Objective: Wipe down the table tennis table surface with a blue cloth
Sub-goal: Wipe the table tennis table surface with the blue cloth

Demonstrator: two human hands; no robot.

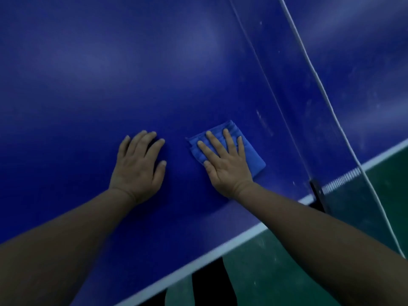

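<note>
Blue cloth [254,155], folded into a small pad, lies flat on the table under the right hand [227,164]. That hand presses down on it with the palm, the fingers [210,149] straight and spread a little, the thumb along the cloth's near left edge; nothing is curled around the fabric. The cloth sticks out past the fingertips and to the right of the palm.

The left hand [136,166] rests beside it, well apart from the cloth, palm down on the bare surface with its fingers loosely stretched and holding nothing. Both forearms reach in from the bottom of the view.

The table [110,74] is a deep, glossy blue, with soft reflections across its far half and faint pale smudges and scuffs to the right of the cloth. A white line [220,248] runs along its near edge, passing under the right forearm. To the right of the cloth stands the net [331,129], a sheer mesh with a white cord on top, fixed at the table edge by a dark clamp [318,193]. Beyond the edge lies a green floor [287,272], and dark table legs show below.
</note>
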